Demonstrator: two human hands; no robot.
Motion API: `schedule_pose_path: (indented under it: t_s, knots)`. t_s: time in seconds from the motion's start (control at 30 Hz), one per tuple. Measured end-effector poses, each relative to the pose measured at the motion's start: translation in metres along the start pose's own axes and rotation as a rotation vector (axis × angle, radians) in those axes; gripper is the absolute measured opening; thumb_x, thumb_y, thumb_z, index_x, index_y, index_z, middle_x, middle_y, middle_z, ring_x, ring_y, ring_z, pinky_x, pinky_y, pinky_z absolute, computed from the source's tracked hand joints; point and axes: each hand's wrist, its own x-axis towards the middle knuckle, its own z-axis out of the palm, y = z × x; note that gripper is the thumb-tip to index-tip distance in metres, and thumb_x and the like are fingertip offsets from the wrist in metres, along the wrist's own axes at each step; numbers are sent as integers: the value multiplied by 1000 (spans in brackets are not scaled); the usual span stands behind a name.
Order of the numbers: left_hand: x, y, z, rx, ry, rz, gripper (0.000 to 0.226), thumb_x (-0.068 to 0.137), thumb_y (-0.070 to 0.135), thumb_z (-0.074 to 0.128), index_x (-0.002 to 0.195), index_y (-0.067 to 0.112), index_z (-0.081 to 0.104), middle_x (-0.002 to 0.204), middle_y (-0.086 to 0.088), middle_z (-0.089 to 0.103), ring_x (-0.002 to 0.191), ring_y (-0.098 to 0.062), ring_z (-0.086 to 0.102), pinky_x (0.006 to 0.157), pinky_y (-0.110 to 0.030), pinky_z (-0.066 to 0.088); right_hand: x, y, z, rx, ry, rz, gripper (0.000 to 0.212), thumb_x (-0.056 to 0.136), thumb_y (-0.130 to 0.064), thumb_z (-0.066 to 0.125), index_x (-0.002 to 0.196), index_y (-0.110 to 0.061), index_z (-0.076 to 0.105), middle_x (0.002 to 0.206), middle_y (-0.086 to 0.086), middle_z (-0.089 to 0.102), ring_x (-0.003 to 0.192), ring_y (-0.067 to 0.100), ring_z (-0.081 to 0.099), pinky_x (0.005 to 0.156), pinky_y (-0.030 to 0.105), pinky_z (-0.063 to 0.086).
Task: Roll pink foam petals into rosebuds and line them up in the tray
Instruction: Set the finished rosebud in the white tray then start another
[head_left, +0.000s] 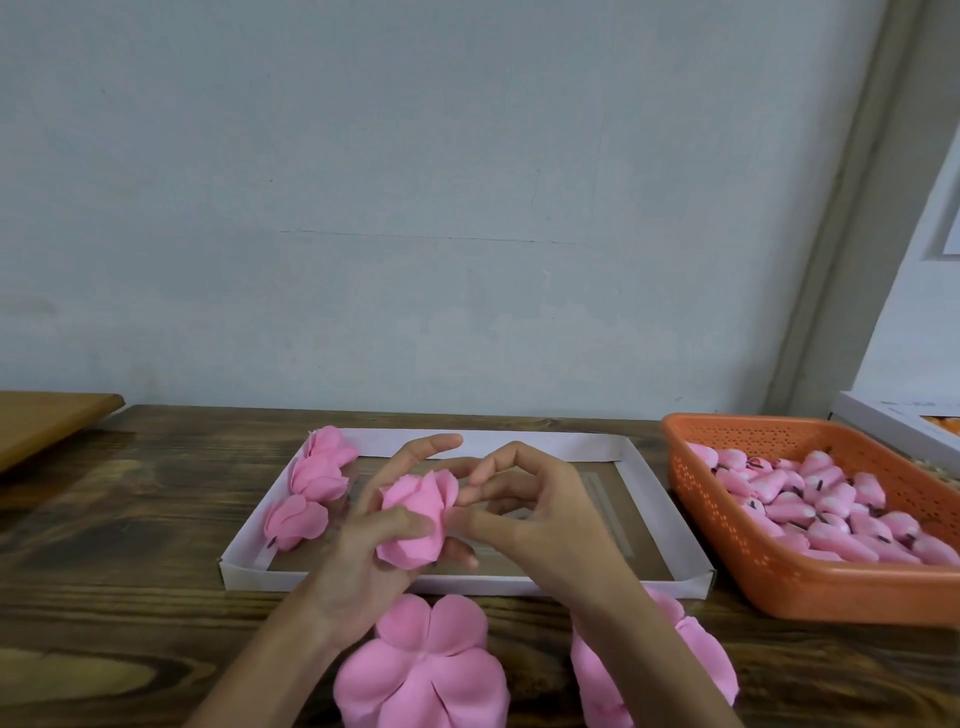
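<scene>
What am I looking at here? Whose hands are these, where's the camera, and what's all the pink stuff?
There is no machine here. These are a person's two bare hands, filmed by one camera worn on their head, looking down at a wooden table. The left hand grips a pink foam rosebud. The right hand touches its side with curled fingers. Under the hands lies a shallow white tray, with three rolled rosebuds along its left end. An orange basket on the right holds many small pink pieces. Flat pink petals lie at the table's near edge.
</scene>
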Motion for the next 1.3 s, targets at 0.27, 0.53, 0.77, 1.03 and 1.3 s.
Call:
schedule_pose_path:
  t_s: [0.27, 0.53, 0.77, 1.03, 1.3]
  knots:
    - [1, 2, -1, -63, -70, -19, 81, 64, 4, 55, 145, 3, 51, 142, -46, 38, 111, -48, 56, 78, -51, 58, 0, 1, -1, 34, 22, 0, 25, 79, 6, 81, 85, -9, 62, 90, 0, 81, 83, 14, 76, 71, 19, 54]
    - [3, -5, -11, -103, -88, -16, 82, 68, 2, 54, 150, 6, 46, 131, -30, 58, 115, -43, 61, 89, -52, 56, 2, 2, -1, 26, 10, 18, 15, 87, -2, 75, 84, -12, 64, 92, 7, 81, 82, 14, 75, 68, 21, 51]
    - [5, -4, -9, -120, -88, -20, 82, 69, 1, 51, 151, 3, 43, 141, -34, 48, 121, -47, 57, 90, -52, 54, 1, 1, 0, 100, -7, 33, 22, 80, 2, 83, 87, -6, 63, 88, 4, 81, 81, 14, 76, 68, 21, 56]
    - [6, -4, -8, -131, -93, -20, 81, 70, -1, 50, 150, 3, 44, 138, -37, 53, 118, -48, 60, 88, -52, 56, 1, 1, 0, 63, 1, 29, 25, 77, 8, 82, 87, -2, 62, 90, 3, 81, 82, 19, 76, 75, 28, 59]
    - [3, -3, -7, -96, -86, -18, 85, 66, -1, 53, 150, 6, 46, 136, -39, 47, 123, -50, 46, 100, -53, 51, -3, 3, 7, -20, 25, -88, 17, 80, 11, 71, 79, -1, 59, 73, -16, 71, 63, 2, 61, 55, 12, 49]
